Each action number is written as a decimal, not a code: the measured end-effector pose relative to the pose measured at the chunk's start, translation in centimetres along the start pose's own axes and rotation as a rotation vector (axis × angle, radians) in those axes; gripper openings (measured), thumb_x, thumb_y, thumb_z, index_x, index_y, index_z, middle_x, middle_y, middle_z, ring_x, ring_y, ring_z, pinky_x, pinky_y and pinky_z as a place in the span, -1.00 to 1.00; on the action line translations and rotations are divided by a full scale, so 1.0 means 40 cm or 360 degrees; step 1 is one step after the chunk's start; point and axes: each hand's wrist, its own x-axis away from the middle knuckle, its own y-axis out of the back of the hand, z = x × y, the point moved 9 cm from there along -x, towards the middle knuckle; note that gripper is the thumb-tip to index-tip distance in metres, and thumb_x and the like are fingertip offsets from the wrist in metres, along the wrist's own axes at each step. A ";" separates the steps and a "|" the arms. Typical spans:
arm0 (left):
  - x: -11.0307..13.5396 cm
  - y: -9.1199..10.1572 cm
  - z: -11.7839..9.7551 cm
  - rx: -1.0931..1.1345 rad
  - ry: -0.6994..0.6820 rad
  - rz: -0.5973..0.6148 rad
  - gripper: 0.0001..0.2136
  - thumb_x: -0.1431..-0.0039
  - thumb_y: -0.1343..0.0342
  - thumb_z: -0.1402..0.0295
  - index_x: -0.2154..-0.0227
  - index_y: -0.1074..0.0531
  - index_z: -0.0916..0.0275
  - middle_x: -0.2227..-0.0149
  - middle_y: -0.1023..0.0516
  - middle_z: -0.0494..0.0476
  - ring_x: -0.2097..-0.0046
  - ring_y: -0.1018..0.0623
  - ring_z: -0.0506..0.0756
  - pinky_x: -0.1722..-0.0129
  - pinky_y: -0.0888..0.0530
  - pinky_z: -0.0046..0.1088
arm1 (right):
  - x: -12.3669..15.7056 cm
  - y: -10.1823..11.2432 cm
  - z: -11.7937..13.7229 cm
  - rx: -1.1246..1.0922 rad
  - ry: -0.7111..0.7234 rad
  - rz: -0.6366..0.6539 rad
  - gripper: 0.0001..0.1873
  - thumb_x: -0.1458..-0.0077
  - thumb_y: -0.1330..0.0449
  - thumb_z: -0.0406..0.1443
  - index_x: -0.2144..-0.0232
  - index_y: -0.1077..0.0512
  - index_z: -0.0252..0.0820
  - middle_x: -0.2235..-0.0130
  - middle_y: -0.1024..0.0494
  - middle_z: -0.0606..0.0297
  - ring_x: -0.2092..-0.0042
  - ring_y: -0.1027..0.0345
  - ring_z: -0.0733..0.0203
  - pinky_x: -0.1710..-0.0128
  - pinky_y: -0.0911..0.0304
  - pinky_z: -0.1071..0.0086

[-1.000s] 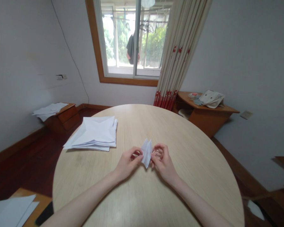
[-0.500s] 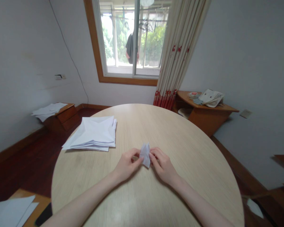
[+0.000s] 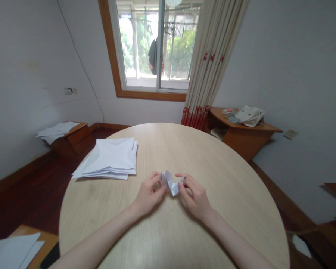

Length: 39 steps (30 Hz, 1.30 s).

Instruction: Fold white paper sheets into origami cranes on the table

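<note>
Ok, I see both hands mid-table, close together, w/ a small folded white paper (image 3: 171, 183) between them. Left hand (image 3: 149, 192): thumb + index pinch the paper's left edge, other fingers curled in, narrow grip. Right hand (image 3: 194, 194): fingertips pinch the paper's right edge, also a narrow grip, back of hand up. Paper sags into a shallow V between the two pinches, creases showing. Its low point sits near the table (image 3: 184, 231); can't tell if it touches. Both forearms are bare and come in from the bottom edge over the tabletop.

Table is round, light wood. A stack (image 3: 109, 158) of white creased sheets lies flat on its far-left part, well apart from the left hand, edges a bit fanned.

Bkgd: window (image 3: 134, 48) w/ wood frame at the far wall, dark garment (image 3: 153, 52) hanging outside it. Curtain (image 3: 212, 63), striped w/ red marks, gathered just right of the window. Wood desk (image 3: 240, 138) in the right corner next to the curtain, light bag (image 3: 249, 114) on top. Low cabinet (image 3: 75, 136) at the left wall, loose sheets (image 3: 57, 130) on it. Bottom-left corner has more white sheets on a wood surface, partly cut off by the frame edge. A dark flat item sits beside them; can't ID it.
</note>
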 end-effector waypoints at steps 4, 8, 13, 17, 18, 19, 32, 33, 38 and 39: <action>-0.002 0.004 0.006 0.0069 0.0007 -0.0026 -0.82 -0.17 -0.07 0.36 0.52 -0.36 0.26 0.37 -0.40 0.08 0.28 -0.43 0.06 0.26 -0.35 -0.49 | -0.002 0.011 0.004 -0.0007 0.0012 -0.0021 -0.79 -0.26 0.05 -0.36 0.42 -0.29 -0.14 0.25 -0.52 0.11 0.15 -0.43 0.13 0.21 -0.33 0.32; 0.001 -0.007 0.003 0.0126 -0.0026 0.0030 -0.84 -0.19 -0.08 0.31 0.45 -0.42 0.27 0.33 -0.46 0.10 0.24 -0.46 0.07 0.19 -0.37 -0.45 | -0.006 -0.001 0.010 0.0030 0.0021 0.0073 -0.79 -0.26 0.05 -0.33 0.35 -0.37 -0.15 0.19 -0.52 0.11 0.11 -0.42 0.12 0.15 -0.33 0.27; 0.008 -0.019 0.026 0.0299 0.0121 0.0071 -0.80 -0.19 -0.10 0.23 0.38 -0.46 0.26 0.27 -0.47 0.14 0.19 -0.48 0.09 0.28 -0.47 -0.47 | -0.004 -0.012 -0.004 0.0064 -0.0027 0.0127 -0.79 -0.27 0.04 -0.29 0.26 -0.40 -0.14 0.11 -0.49 0.10 0.03 -0.37 0.09 0.06 -0.30 0.19; 0.010 -0.027 0.039 0.0476 0.0218 0.0101 -0.77 -0.17 -0.10 0.18 0.36 -0.44 0.28 0.22 -0.43 0.17 0.21 -0.47 0.10 0.41 -0.52 -0.49 | 0.002 -0.035 -0.019 -0.0121 -0.0107 0.0266 -0.84 -0.22 -0.06 -0.24 0.16 -0.34 -0.13 0.03 -0.43 0.10 -0.06 -0.29 0.07 0.00 -0.28 0.16; 0.010 -0.028 0.038 0.0517 0.0222 0.0110 -0.76 -0.17 -0.09 0.18 0.36 -0.44 0.28 0.21 -0.41 0.18 0.21 -0.47 0.09 0.42 -0.53 -0.48 | 0.004 -0.042 -0.022 -0.0178 -0.0132 0.0303 -0.82 -0.21 -0.08 -0.24 0.13 -0.33 -0.12 0.02 -0.41 0.10 -0.06 -0.29 0.08 0.01 -0.28 0.17; 0.010 -0.029 0.037 0.0556 0.0217 0.0119 -0.76 -0.17 -0.08 0.17 0.36 -0.44 0.28 0.19 -0.40 0.20 0.21 -0.47 0.09 0.42 -0.54 -0.47 | 0.006 -0.047 -0.025 -0.0230 -0.0160 0.0329 -0.80 -0.20 -0.09 -0.24 0.11 -0.31 -0.12 0.01 -0.40 0.11 -0.04 -0.30 0.09 0.02 -0.30 0.19; 0.007 -0.025 0.023 0.0525 0.0188 0.0106 -0.85 -0.10 -0.12 0.34 0.27 -0.42 0.26 0.14 -0.41 0.19 0.14 -0.48 0.10 0.36 -0.55 -0.48 | 0.019 -0.048 -0.095 -0.0429 -0.0466 0.0141 -0.79 -0.19 -0.09 -0.27 0.11 -0.26 -0.12 0.14 -0.45 0.18 0.17 -0.40 0.17 0.13 -0.35 0.20; 0.009 -0.028 0.027 0.0555 0.0217 0.0114 -0.82 -0.10 -0.13 0.33 0.23 -0.40 0.25 0.15 -0.41 0.18 0.16 -0.49 0.09 0.35 -0.55 -0.48 | 0.023 -0.048 -0.103 -0.0448 -0.0503 0.0115 -0.76 -0.18 -0.11 -0.26 0.10 -0.23 -0.12 0.15 -0.46 0.18 0.18 -0.41 0.18 0.15 -0.36 0.20; 0.015 -0.032 0.048 0.0754 0.0321 0.0049 -0.56 -0.05 -0.19 0.32 0.01 -0.20 0.17 0.09 -0.38 0.17 0.16 -0.51 0.09 0.36 -0.57 -0.42 | 0.028 -0.041 -0.116 -0.0466 -0.0546 0.0038 -0.77 -0.15 -0.13 -0.25 0.14 -0.23 -0.12 0.21 -0.48 0.21 0.21 -0.43 0.17 0.20 -0.39 0.24; 0.014 -0.031 0.051 0.0772 0.0326 0.0032 -0.52 -0.03 -0.21 0.32 0.00 -0.16 0.15 0.08 -0.37 0.18 0.15 -0.51 0.10 0.37 -0.57 -0.42 | 0.026 -0.041 -0.113 -0.0456 -0.0530 0.0050 -0.80 -0.16 -0.12 -0.25 0.16 -0.25 -0.12 0.22 -0.48 0.22 0.21 -0.43 0.17 0.20 -0.38 0.25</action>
